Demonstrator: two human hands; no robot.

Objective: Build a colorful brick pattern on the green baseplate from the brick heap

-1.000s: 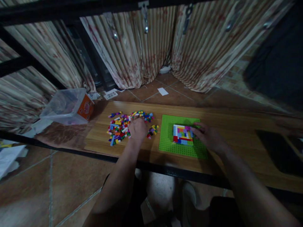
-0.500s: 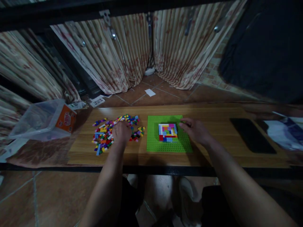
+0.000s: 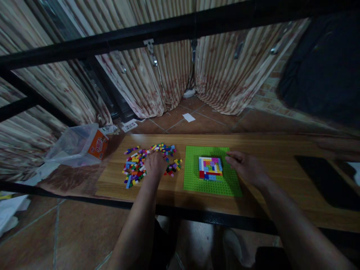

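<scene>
My left hand (image 3: 155,164) is over the pile of small toy building bricks (image 3: 136,167), its fingers curled down among them. The fingertips are hidden, so any brick in them does not show. At the right edge of the green studded baseplate (image 3: 194,183) is my right hand (image 3: 242,165), thumb and fingers drawn together in a pinch. Whatever the pinch holds is too small to make out. On the baseplate stands a square block of joined bricks (image 3: 210,168) in white, blue, red, yellow, pink and orange, just left of my right fingertips.
The wooden tabletop (image 3: 168,191) carries a flat black slab (image 3: 327,182) on the right. Beyond its left end sits a clear plastic box (image 3: 75,144) with an orange label. Striped curtains (image 3: 219,78) hang behind, and a dark bar (image 3: 168,28) crosses above.
The view has shifted, so the table and both hands appear lower and farther right. My left hand stays over the brick pile, and my right hand stays beside the brick block.
</scene>
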